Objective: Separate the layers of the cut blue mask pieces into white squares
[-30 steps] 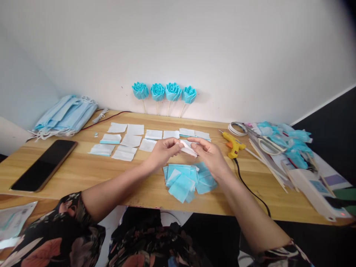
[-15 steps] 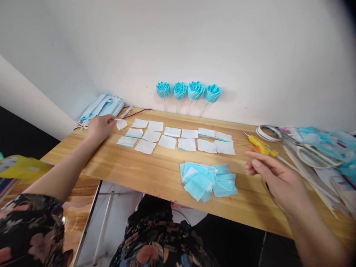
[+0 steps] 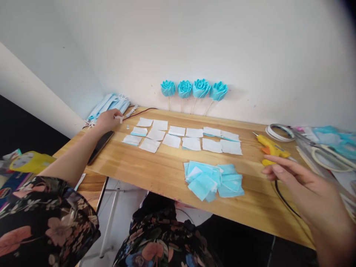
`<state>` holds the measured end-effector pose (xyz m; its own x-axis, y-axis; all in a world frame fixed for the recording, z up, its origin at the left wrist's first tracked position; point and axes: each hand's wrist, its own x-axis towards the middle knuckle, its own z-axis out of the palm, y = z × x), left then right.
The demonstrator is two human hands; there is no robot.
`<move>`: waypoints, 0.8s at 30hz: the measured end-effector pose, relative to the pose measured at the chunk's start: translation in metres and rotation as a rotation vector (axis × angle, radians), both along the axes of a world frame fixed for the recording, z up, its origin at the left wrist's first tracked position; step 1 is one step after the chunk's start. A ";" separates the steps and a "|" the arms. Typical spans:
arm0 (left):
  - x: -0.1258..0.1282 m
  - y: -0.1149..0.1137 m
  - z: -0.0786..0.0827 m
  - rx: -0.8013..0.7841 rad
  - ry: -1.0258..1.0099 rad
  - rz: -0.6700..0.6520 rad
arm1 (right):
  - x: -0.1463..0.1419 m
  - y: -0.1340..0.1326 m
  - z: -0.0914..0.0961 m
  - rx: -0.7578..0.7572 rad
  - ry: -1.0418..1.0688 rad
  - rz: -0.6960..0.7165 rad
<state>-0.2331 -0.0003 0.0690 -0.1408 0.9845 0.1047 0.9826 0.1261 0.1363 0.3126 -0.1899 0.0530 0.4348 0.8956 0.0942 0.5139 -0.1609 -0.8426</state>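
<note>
The left hand [image 3: 109, 120] is pinching a small white piece of thin, cloth-like material [image 3: 120, 119] between its fingertips, just above the far left part of the light wooden worktop [image 3: 155, 168]; the fingers are hiding much of this piece, so its full shape is hard to judge. Just beyond that hand, a stack of pale blue pleated face masks [image 3: 104, 105] is lying against the wall, and a dark, flat, rectangular phone [image 3: 101, 146] is resting partly behind the forearm.

The right hand [image 3: 308, 189] is hanging over the right side with its fingers loosely bent and is showing nothing in its grasp. It is overlapping the lower end of a yellow plastic glue gun [image 3: 274, 146] in the view; whether it is touching it, one cannot tell.

Between the hands, flat white rectangular sheets [image 3: 191, 143] are lying in uneven rows, some showing blue along an edge. Nearer the front edge, thin light-blue rectangular sheets [image 3: 203, 187] are overlapping in a loose pile. Four turquoise rose-shaped flowers on thin pale sticks [image 3: 185, 89] are leaning against the white wall [image 3: 178, 44].
</note>
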 end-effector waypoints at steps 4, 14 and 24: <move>0.005 0.005 -0.008 -0.036 -0.017 0.065 | 0.003 -0.002 -0.003 -0.017 0.009 0.000; 0.004 0.013 -0.014 -0.061 0.029 0.091 | 0.013 -0.008 -0.005 -0.012 -0.009 -0.022; -0.004 0.017 -0.016 0.040 0.092 0.051 | 0.015 -0.009 -0.006 -0.012 -0.041 -0.040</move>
<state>-0.2370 0.0167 0.0530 -0.1790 0.9710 0.1584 0.9836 0.1730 0.0513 0.3277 -0.1987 0.0473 0.4666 0.8786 0.1018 0.5408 -0.1924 -0.8188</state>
